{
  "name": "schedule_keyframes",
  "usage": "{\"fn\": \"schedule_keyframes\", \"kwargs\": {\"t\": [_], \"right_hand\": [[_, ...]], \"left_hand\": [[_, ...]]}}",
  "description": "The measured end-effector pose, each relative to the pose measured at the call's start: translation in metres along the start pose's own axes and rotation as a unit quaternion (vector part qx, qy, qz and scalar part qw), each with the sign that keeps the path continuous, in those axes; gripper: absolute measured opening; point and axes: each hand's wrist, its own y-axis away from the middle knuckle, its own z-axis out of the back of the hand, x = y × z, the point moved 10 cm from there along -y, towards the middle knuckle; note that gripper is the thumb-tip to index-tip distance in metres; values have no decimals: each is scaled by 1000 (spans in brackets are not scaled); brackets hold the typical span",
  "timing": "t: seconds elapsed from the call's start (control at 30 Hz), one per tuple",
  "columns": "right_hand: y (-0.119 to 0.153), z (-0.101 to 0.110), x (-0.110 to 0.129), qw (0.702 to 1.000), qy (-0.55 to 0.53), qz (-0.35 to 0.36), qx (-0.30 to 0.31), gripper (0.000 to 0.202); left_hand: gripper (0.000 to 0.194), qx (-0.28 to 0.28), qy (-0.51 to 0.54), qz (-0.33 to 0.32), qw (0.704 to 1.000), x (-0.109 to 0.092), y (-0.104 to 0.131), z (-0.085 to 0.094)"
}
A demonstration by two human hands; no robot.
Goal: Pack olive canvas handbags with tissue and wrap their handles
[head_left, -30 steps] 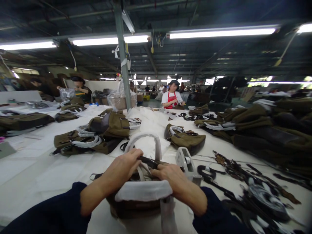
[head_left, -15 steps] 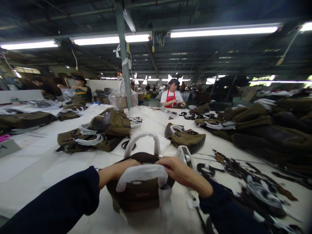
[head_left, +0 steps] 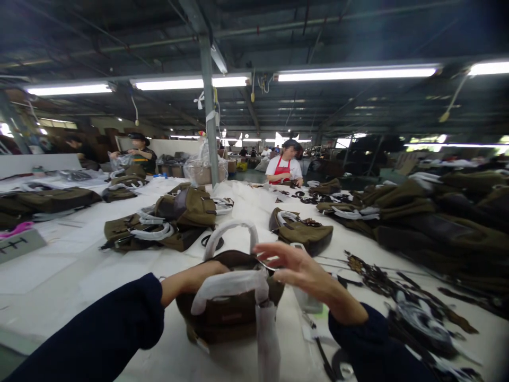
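A dark brown-olive handbag [head_left: 222, 318] stands upright on the white table in front of me. Both of its handles are wrapped in white; the near handle [head_left: 230, 284] arches across the opening. My left hand [head_left: 204, 276] reaches into the bag's mouth from the left, its fingers hidden behind the handle and inside the bag. Above the right end of the opening is my right hand [head_left: 296, 268], fingers apart and nothing in them. Under those fingers a metal zipper [head_left: 267, 266] shows at the bag's edge. A white-wrapped strap [head_left: 268, 339] hangs down the right front.
Olive bags [head_left: 183, 209] lie beyond on the left, another bag [head_left: 304, 231] behind on the right. A large bag pile [head_left: 433, 223] fills the far right. Dark straps and parts [head_left: 421, 318] cover the right side. A person in a red apron [head_left: 283, 168] works across the table.
My right hand has lifted from the bag's right rim and its fingers have spread. My left hand stays in the bag. The view has tilted up slightly.
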Motion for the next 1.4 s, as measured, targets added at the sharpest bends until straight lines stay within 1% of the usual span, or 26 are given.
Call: {"fn": "schedule_keyframes", "kwargs": {"t": [0.03, 0.07, 0.1, 0.13, 0.17, 0.23, 0.27, 0.3, 0.37, 0.43, 0.5, 0.57, 0.6, 0.63, 0.67, 0.77, 0.83, 0.9, 0.97, 1.03, 1.13, 1.2, 1.27, 1.3, 1.37, 1.4], "right_hand": [[4, 21, -14, 997, 31, -15, -71, 44], [10, 41, -29, 985, 89, -41, -140, 39], [16, 53, -46, 967, 161, -75, -180, 36], [21, 56, -64, 951, 220, -117, -184, 35], [24, 50, -85, 946, 238, -160, -149, 38], [31, 32, -119, 957, 164, -217, -97, 50], [33, 23, -129, 964, 106, -226, -88, 53], [34, 17, -133, 968, 47, -226, -96, 55], [34, 9, -134, 968, -41, -216, -124, 54], [34, 3, -132, 961, -98, -214, -148, 53], [33, -3, -130, 956, -131, -208, -160, 52], [34, -6, -129, 953, -151, -196, -173, 50], [35, -7, -130, 951, -159, -194, -181, 50], [36, -7, -132, 948, -165, -195, -190, 50], [37, -6, -134, 946, -169, -195, -197, 50], [37, -5, -135, 947, -172, -184, -201, 50], [34, -5, -133, 950, -172, -174, -193, 48], [33, -6, -133, 953, -164, -177, -182, 46], [31, -5, -133, 958, -135, -183, -174, 46], [30, -3, -132, 963, -97, -186, -172, 45], [28, 1, -129, 968, -39, -181, -172, 44], [27, 5, -125, 972, 8, -164, -169, 43], [26, 7, -123, 974, 45, -151, -160, 44], [26, 9, -124, 975, 57, -150, -155, 44], [27, 12, -127, 973, 75, -158, -149, 45], [28, 15, -128, 972, 86, -164, -146, 46]], "left_hand": [[20, -1, -11, -10, 1000, -8, 2, 2], [22, 0, -27, -20, 999, -15, 2, 3], [23, -7, -43, -29, 999, -23, 0, 4], [23, -20, -53, -36, 998, -30, -3, 5], [23, -30, -55, -41, 997, -37, -7, 5], [21, -32, -29, -37, 998, -49, -16, -2], [21, -27, -14, -35, 999, -55, -20, -8], [20, -24, -7, -34, 999, -62, -24, -14], [21, -34, -26, -33, 999, -73, -30, -24], [22, -47, -68, -26, 996, -78, -36, -32], [22, -28, -73, -31, 996, -81, -42, -46], [22, 12, -35, -61, 997, -84, -45, -63], [22, 22, -20, -74, 997, -85, -46, -69], [21, 16, -18, -79, 997, -84, -46, -72], [21, -3, -31, -75, 997, -82, -47, -71], [31, -69, -106, -50, 991, -76, -46, -63], [34, -92, -163, -48, 981, -78, -45, -57], [38, -95, -229, -59, 967, -83, -45, -55], [41, -83, -299, -69, 948, -87, -47, -57], [35, -66, -368, -82, 924, -91, -48, -62], [26, -58, -447, -110, 886, -99, -48, -69], [28, -52, -460, -124, 878, -104, -48, -68], [27, -32, -423, -111, 899, -104, -50, -59], [26, -15, -378, -90, 921, -100, -52, -52], [24, 35, -245, -36, 968, -86, -57, -41], [23, 60, -178, -11, 982, -78, -58, -37]]}}
